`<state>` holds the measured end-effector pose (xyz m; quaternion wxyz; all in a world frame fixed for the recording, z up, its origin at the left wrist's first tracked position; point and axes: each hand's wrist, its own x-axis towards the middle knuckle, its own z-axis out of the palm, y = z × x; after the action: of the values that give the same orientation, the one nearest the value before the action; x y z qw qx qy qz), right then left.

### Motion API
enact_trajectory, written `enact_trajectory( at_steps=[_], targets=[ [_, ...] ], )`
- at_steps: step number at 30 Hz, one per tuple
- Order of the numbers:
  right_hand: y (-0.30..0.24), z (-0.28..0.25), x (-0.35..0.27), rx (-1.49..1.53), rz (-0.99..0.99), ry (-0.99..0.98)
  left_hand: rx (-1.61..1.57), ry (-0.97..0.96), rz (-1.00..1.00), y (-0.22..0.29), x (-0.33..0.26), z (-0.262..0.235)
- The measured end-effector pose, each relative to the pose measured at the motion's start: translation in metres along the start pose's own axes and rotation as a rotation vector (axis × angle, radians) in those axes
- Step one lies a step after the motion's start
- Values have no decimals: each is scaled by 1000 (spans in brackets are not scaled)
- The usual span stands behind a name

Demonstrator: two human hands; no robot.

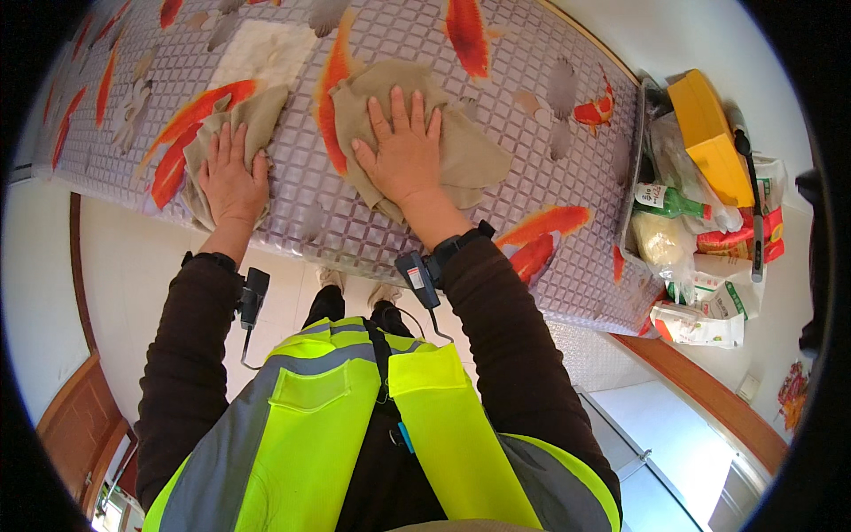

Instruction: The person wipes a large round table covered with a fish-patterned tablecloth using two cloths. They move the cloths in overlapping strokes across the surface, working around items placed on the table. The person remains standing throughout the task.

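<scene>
My left hand (232,182) lies flat, fingers stretched out, on a crumpled grey-beige cloth (266,115) near the table's front edge. Part of that cloth hangs toward the edge. Farther right, my right hand (403,155) presses flat with spread fingers on a second beige cloth (474,155), which is folded and wrinkled. Both cloths rest on a table covering (523,168) printed with a grid and orange-red fish. Neither hand grips its cloth; the palms rest on top.
At the table's right end stands a grey tray (631,191) packed with a yellow box (709,133), a green bottle (672,201), plastic bags and packets. A white packet (696,325) sits beside it. A wall borders the far right. A pale rectangular patch (266,55) shows beyond my left hand.
</scene>
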<state>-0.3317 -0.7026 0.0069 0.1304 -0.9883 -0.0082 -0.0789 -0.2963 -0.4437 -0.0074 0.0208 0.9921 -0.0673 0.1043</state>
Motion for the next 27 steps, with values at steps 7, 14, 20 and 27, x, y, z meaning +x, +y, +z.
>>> enact_trajectory(
  at_steps=[7, 14, 20, 27],
  targets=[
    [-1, -4, -16, 42, -31, -11, 25, -3, 14, -3, 0, 3],
    [35, -24, -43, 53, -62, -39, 27, -18, 12, -3, 0, 2],
    [115, -37, -33, -73, 60, 6, 47, -23, 24, -6, 0, 4],
    [232, -58, -54, -304, 406, 5, 20, -22, 18, -7, 2, 3]
  ],
)
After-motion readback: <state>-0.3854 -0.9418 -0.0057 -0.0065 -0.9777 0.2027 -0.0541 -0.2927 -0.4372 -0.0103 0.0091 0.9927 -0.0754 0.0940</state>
